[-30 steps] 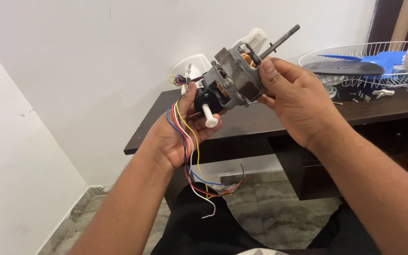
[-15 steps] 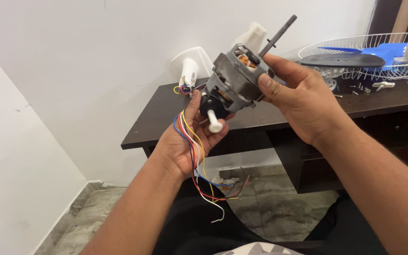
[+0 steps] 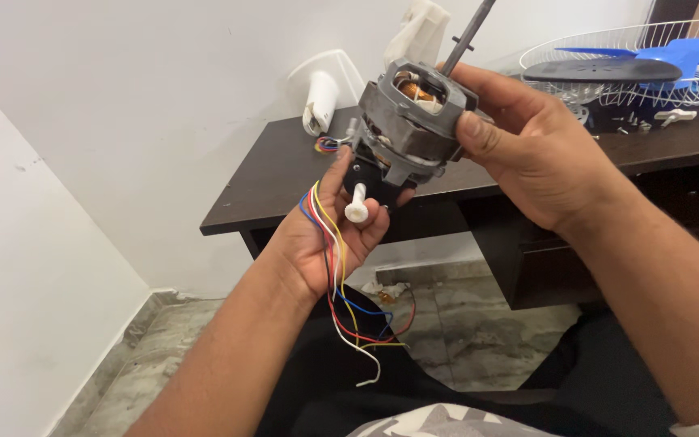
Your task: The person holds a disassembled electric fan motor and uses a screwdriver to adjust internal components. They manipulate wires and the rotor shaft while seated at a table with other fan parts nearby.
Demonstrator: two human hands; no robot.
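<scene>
Fan motor (image 3: 414, 121) now tilted up, shaft pointing higher than a second ago; right hand (image 3: 535, 154) clamped on housing, left hand (image 3: 329, 231) gripping rear gearbox and wires (image 3: 349, 316).

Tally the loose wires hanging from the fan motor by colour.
Wires draped over the left hand, from the motor held by the right hand:
Red wire: 1
Blue wire: 1
Yellow wire: 1
White wire: 1
Total: 4
</scene>
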